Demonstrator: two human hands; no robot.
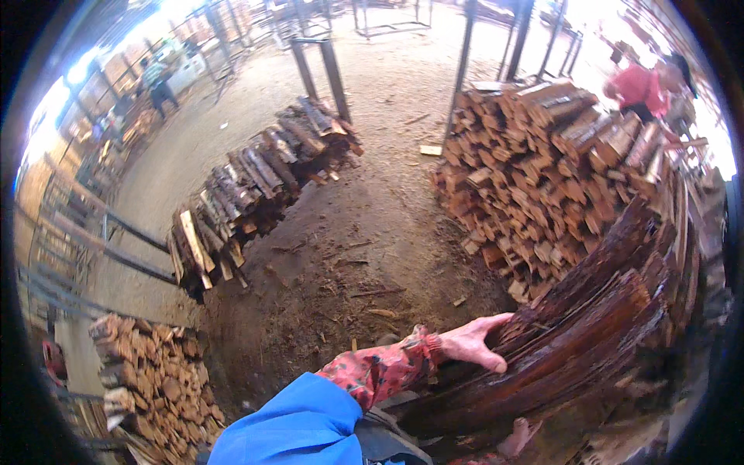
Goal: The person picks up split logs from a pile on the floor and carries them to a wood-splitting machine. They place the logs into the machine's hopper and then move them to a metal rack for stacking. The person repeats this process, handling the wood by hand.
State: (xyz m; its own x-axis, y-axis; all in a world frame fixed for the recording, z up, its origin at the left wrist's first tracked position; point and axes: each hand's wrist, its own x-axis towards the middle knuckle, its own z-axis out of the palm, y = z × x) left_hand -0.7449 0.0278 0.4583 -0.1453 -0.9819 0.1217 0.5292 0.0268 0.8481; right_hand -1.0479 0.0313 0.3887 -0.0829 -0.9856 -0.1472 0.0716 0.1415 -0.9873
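Long, dark, wet-looking wood slabs with rough bark [589, 333] slant across the lower right, from near my body up toward the right. My left hand [471, 345], in a red patterned cuff, is at the near-left part of these slabs. Its thumb and fingers are spread wide apart, the fingertips by the upper edge and the thumb over the dark surface. Lower down, close to the bottom rim, my right hand [518, 440] shows small and dim beside the slabs' underside. Most of its fingers are hidden in shadow.
A tall stack of split firewood [535, 178] stands beyond the slabs. A lower row of split logs [248, 182] lies left of centre between metal posts, and another pile [163, 380] sits at lower left. Wood scraps litter the dirt floor [349, 256]. Two people work farther off.
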